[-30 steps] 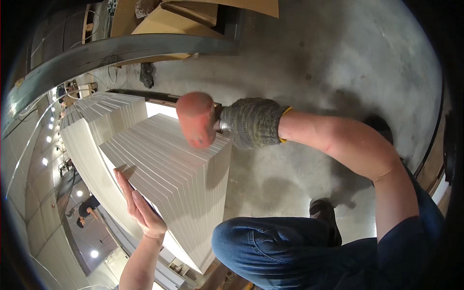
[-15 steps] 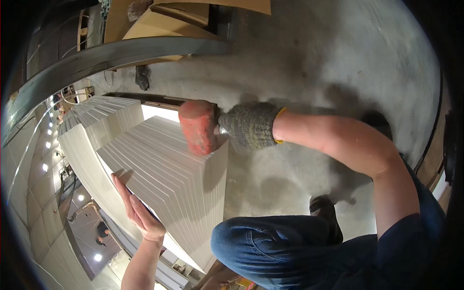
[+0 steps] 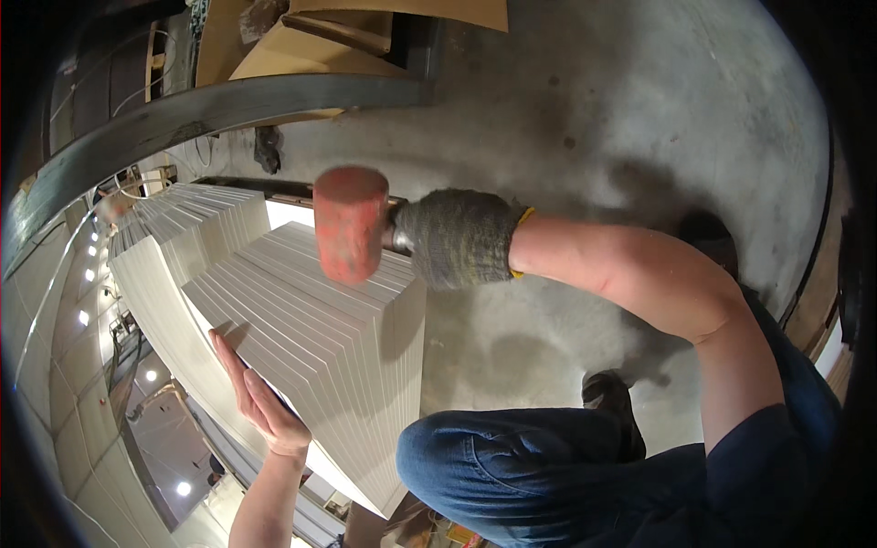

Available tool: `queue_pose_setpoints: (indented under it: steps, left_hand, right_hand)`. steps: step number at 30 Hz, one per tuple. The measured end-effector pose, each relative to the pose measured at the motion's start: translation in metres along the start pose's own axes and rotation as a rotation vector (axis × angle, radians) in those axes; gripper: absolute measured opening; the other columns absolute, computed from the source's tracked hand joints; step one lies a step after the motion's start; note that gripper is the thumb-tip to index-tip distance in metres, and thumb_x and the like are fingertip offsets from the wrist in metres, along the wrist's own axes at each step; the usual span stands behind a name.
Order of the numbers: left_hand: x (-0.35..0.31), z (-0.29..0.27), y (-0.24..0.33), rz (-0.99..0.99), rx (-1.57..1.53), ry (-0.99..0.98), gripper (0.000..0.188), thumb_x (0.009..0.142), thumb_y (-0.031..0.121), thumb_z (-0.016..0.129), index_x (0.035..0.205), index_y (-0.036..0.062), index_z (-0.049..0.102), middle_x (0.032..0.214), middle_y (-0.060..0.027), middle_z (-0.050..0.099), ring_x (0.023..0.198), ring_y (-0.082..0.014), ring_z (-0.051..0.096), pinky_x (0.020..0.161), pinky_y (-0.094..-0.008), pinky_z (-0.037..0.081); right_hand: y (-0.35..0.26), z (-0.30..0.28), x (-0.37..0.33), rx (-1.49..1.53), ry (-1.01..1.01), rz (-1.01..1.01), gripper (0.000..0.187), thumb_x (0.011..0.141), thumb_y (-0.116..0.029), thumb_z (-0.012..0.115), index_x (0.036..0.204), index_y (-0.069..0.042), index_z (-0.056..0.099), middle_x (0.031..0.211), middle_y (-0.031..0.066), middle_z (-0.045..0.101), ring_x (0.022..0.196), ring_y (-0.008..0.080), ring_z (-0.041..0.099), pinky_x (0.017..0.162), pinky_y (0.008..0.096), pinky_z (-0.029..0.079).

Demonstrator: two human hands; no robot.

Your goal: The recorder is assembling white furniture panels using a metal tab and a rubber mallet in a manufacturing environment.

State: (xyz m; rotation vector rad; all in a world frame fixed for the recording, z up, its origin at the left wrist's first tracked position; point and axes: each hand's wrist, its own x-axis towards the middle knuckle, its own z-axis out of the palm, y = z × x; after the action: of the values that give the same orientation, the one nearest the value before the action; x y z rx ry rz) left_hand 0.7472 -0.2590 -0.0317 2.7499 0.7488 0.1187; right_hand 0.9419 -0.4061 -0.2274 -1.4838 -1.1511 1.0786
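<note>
My right hand [image 3: 464, 239], in a grey knitted glove with a yellow cuff, is closed round a mallet close to its head. The red mallet head [image 3: 350, 224], scuffed on its side, hangs over the upper edge of a stack of white panels [image 3: 311, 315]. The panels stand face to face in a tight row, their edges showing as thin lines. Bare and flat, my left hand [image 3: 260, 397] rests its palm against the near-left face of that stack, fingers stretched out. Most of the mallet's handle is hidden by the glove.
A second row of white panels [image 3: 187, 215] stands behind the first. A grey metal beam [image 3: 237, 102] curves across the upper left, with open cardboard boxes [image 3: 315, 46] beyond it. Concrete floor [image 3: 530, 137] spreads to the right; my bent knee [image 3: 457, 457] is near the stack.
My right hand has moved the mallet a little left and up, off the panels' upper edge. The left hand keeps its place against the stack.
</note>
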Motion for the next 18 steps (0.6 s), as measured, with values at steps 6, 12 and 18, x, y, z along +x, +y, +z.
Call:
queue_pose_setpoints:
  steps: [6,12,18]
  left_hand:
    - [-0.001,-0.007,-0.004,0.040,0.073,-0.001,0.052,0.097,0.022,0.023,0.140,-0.0066,0.024,0.149,-0.0166,0.023,0.140,-0.0256,0.016,0.113,-0.0368,0.011]
    - [0.002,-0.005,0.002,0.008,0.028,0.002,0.051,0.097,0.020,0.023,0.140,-0.0067,0.025,0.149,-0.0171,0.023,0.140,-0.0255,0.016,0.113,-0.0367,0.011]
    - [0.001,-0.002,-0.001,0.036,0.032,-0.020,0.051,0.096,0.019,0.023,0.140,-0.0071,0.025,0.149,-0.0175,0.022,0.140,-0.0260,0.016,0.113,-0.0368,0.012]
  right_hand:
    - [-0.017,-0.023,-0.013,-0.172,-0.084,-0.010,0.036,0.070,-0.016,0.060,0.106,-0.012,0.063,0.080,0.0112,0.066,0.072,0.0297,0.063,0.063,0.0408,0.050]
    - [-0.024,-0.021,-0.008,-0.309,-0.134,-0.048,0.031,0.071,-0.016,0.060,0.101,-0.011,0.062,0.077,0.0117,0.065,0.071,0.0296,0.063,0.063,0.0413,0.050]
    - [-0.028,-0.015,0.005,-0.155,-0.037,-0.044,0.029,0.073,-0.015,0.059,0.101,-0.008,0.063,0.085,0.0123,0.066,0.078,0.0294,0.064,0.067,0.0416,0.050]
